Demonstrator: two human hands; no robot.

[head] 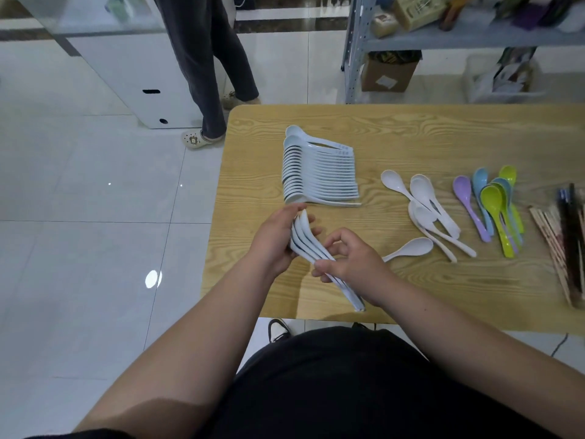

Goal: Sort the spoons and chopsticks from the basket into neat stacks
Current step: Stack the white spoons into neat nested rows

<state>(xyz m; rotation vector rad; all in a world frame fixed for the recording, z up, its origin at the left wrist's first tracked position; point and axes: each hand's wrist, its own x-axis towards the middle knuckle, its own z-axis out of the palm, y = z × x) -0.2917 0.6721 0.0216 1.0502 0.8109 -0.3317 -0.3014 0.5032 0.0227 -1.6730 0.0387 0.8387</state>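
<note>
Over the wooden bench (pixel 411 296), left hand (pixel 275 245) and right hand (pixel 356 263) clamp their grip on nested white plastic spoons (pixel 305 240), probably bound for the far stack (pixel 319 172).

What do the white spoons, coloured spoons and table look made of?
White spoons: probably melamine or plastic. They are glossy and thin-walled, with identical moulded shapes that nest tightly.
Coloured spoons: probably plastic, in even bright green, blue and purple with a smooth sheen.
Table: matte wood-grain top. The bold, regular grain suggests laminate or veneer, but solid wood can't be ruled out.
</note>
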